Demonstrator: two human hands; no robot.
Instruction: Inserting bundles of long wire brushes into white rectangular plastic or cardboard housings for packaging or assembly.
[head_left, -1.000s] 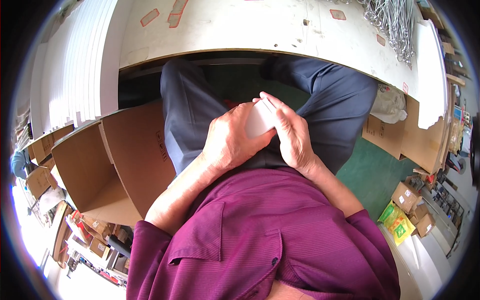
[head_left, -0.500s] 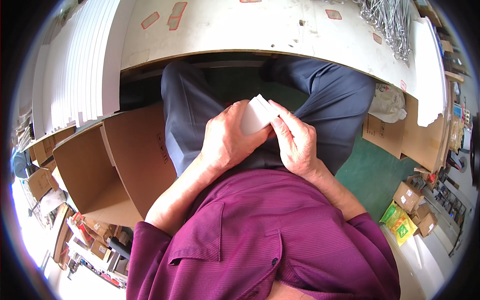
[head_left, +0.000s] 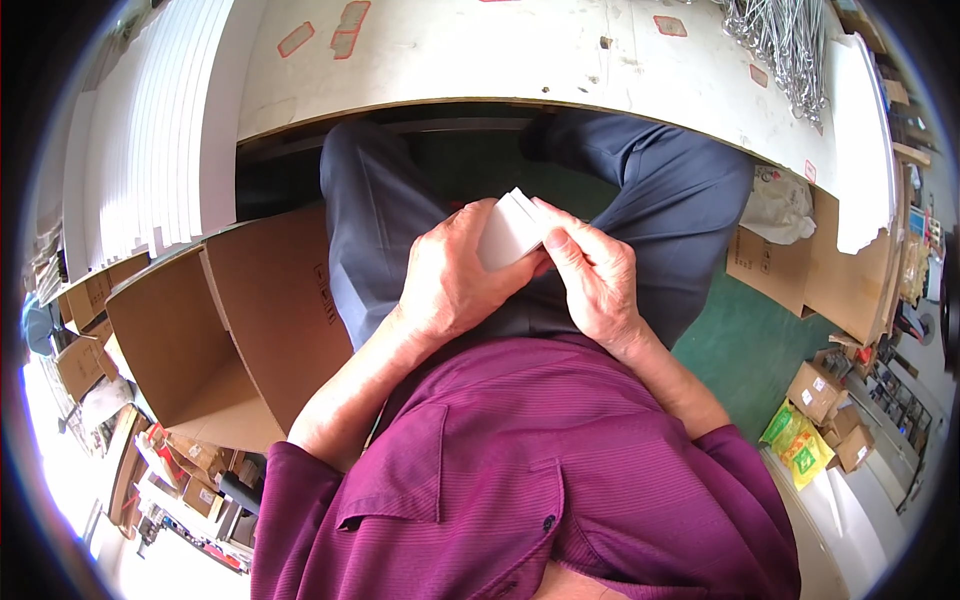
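A small stack of white cards (head_left: 509, 236) is held above my lap, between both hands. My left hand (head_left: 455, 268) wraps around the stack from the left, its thumb along the near edge. The fingers and thumb of my right hand (head_left: 597, 270) pinch the stack's right edge, where the top pieces sit slightly offset from the rest. My palms and the underside of the stack are hidden.
Ahead lies a worn white worktable (head_left: 450, 55), with a bundle of metal wires (head_left: 785, 50) at its far right. Tall white panels (head_left: 165, 120) stand at the left, above an open cardboard box (head_left: 190, 350). Flattened cardboard (head_left: 845, 265) leans at the right, beside a white bag (head_left: 778, 205).
My right thumb has shifted slightly along the stack's right edge, and the right hand has turned a little. The left hand keeps its grip with hardly any movement.
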